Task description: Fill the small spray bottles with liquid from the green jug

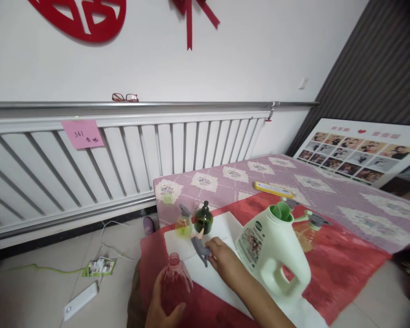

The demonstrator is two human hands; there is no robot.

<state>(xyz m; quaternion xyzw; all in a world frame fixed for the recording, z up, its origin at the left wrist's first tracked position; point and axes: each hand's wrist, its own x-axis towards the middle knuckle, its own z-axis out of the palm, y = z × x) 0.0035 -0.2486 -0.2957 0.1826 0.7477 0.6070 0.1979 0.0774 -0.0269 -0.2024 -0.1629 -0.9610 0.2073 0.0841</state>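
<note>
My left hand (162, 307) is wrapped round a red translucent bottle (175, 280) with an open neck, held over the table's near edge. My right hand (222, 260) pinches a grey spray-pump head (200, 248) with a thin tube, lying on a white cloth (225, 228). Just beyond stand a yellow-green spray bottle (183, 224) and a dark green pump bottle (203, 218). A large pale green detergent jug (273, 250) stands right beside my right forearm.
An amber spray bottle (307, 232) stands behind the jug on a red cloth (341, 259). A yellow flat case (273, 189) lies on the purple tablecloth. A white radiator (89, 164) runs along the wall. On the floor are a power bank (81, 300) and cables.
</note>
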